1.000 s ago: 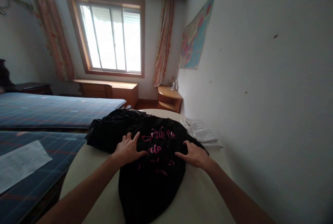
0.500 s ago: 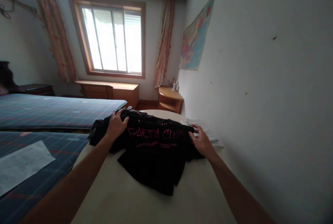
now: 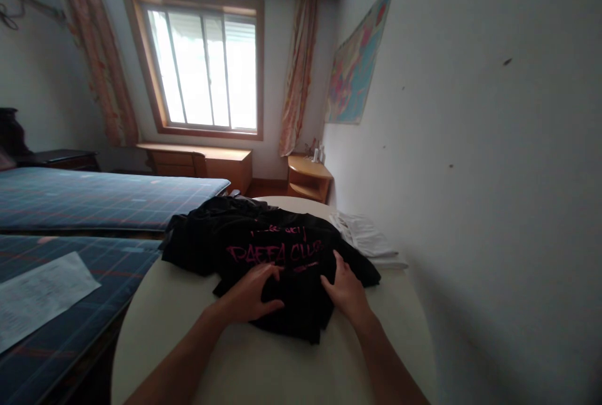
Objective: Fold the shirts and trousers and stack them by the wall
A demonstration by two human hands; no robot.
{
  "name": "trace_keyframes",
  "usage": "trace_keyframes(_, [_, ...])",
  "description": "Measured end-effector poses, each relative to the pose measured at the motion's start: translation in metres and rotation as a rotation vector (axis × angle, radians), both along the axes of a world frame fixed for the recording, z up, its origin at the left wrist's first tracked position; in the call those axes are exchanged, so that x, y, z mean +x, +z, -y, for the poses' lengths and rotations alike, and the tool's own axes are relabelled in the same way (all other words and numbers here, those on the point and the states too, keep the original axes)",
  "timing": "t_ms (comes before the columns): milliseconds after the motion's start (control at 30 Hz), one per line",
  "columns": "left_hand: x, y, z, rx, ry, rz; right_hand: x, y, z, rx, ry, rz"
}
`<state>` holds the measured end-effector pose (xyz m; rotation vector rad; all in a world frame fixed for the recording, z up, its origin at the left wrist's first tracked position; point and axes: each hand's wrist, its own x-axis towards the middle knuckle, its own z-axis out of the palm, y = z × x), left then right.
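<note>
A black T-shirt [image 3: 301, 292] with pink lettering lies spread on the pale round table [image 3: 160, 317]. Over the left part of its lower front rests my left hand [image 3: 254, 292], thumb and fingers apart. My right hand [image 3: 345, 289] is at the shirt's right side, its fingers also spread with the thumb apart from them. Neither hand has cloth visibly gripped. Behind and to the left, more dark clothing [image 3: 192, 236] is bunched against the T-shirt. White folded clothes [image 3: 364, 236] lie at the table's right edge, beyond my right hand.
Left of the table are beds with blue plaid mattresses [image 3: 108, 198], one bearing a printed sheet [image 3: 47, 298]. A white wall [image 3: 493, 217] runs close along the right. A wooden desk [image 3: 226, 167] and a small corner shelf [image 3: 308, 170] stand near the window.
Both hands have let go of the shirt's upper part and come down toward its lower front, closer together. The shirt's upper part now lies flatter, showing more pink lettering.
</note>
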<state>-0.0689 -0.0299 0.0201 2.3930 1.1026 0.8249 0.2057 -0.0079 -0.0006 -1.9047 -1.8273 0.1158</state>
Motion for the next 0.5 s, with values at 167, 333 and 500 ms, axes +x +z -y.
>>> trace_keyframes(167, [-0.002,-0.008,-0.004,-0.038,0.008,-0.134,0.004,-0.002,0.005,-0.053,0.03,0.029])
trace_keyframes(333, [-0.001,-0.013,-0.018,-0.02,0.134,-0.183,0.025,-0.001,-0.015,0.275,0.004,-0.399])
trace_keyframes(500, [-0.016,-0.017,-0.036,0.093,0.463,-0.033,0.061,0.0,-0.034,0.473,-0.112,-0.679])
